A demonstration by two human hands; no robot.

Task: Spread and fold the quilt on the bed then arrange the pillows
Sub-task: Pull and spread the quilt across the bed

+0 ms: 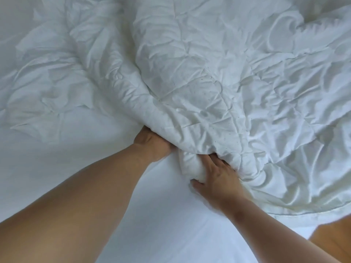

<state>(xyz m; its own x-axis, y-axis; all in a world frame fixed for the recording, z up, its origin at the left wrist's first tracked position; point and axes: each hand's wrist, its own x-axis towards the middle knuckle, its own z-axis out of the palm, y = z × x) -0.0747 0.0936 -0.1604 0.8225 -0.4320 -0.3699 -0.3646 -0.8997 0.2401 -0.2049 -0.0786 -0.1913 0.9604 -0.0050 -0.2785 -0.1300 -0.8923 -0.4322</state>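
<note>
- white quilt (209, 73) lies crumpled across the bed (57, 177), near corner bunched
- left hand (152, 147) grips that corner, fingers buried in cloth
- right hand (218, 175) clasps the bunch, fingers tucked into a fold

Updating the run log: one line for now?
left hand: grips quilt | right hand: grips quilt | quilt: crumpled on sheet

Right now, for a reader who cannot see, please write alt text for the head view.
Two bare hands hold a bunched fold of a crumpled white quilt: the left hand reaches under it, the right hand grips its rolled end. Smooth white sheet lies nearer the camera.
</note>
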